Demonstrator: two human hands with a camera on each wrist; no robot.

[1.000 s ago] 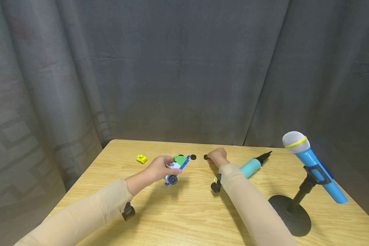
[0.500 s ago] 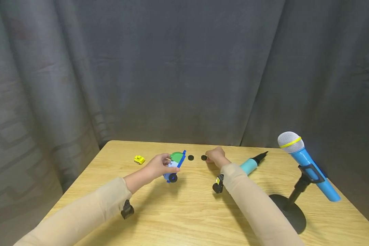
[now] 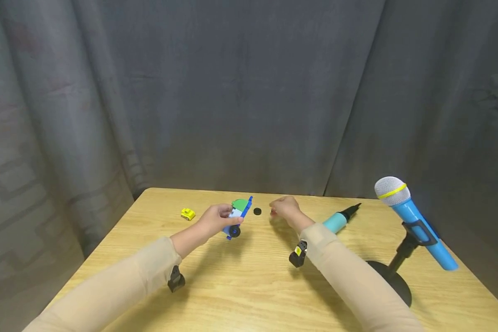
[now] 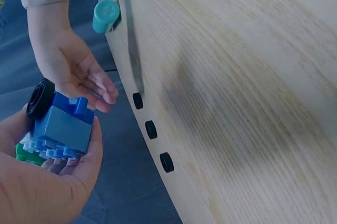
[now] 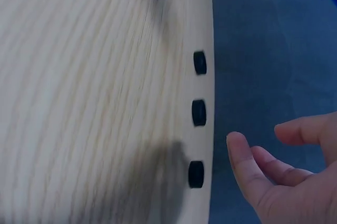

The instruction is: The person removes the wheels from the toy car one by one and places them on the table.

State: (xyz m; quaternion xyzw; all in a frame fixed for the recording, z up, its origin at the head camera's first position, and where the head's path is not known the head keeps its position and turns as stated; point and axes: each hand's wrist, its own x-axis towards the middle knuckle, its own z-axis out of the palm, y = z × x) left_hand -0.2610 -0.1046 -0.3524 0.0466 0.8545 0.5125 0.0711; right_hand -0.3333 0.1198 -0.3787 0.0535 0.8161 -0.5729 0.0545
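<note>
R hand point(image 3: 285, 208) shifted L, fingers apart, empty | L hand point(image 3: 212, 219) holds brick car point(image 4: 64, 129) | 3 blk wheels point(image 5: 198, 113) on tbl point(image 3: 240, 286), none picked up

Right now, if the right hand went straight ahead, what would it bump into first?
From the right hand, probably a black disc on the table; which of the three, depth leaves unclear.

Block toy: I see 1 toy point(image 3: 234, 216) of blue and pale-blue bricks with a rounded green piece and a dark-blue strip along its right side.
Toy's pose: tilted on end, gripped in the left hand point(image 3: 214, 219), raised above the table point(image 3: 249, 286).
Mounted wheel: I make out 1 black wheel point(image 4: 40, 99) on the toy.
Loose wheels: I count 3 black discs point(image 5: 198, 113), flat, apart, in 1 row near the table's far edge.
</note>
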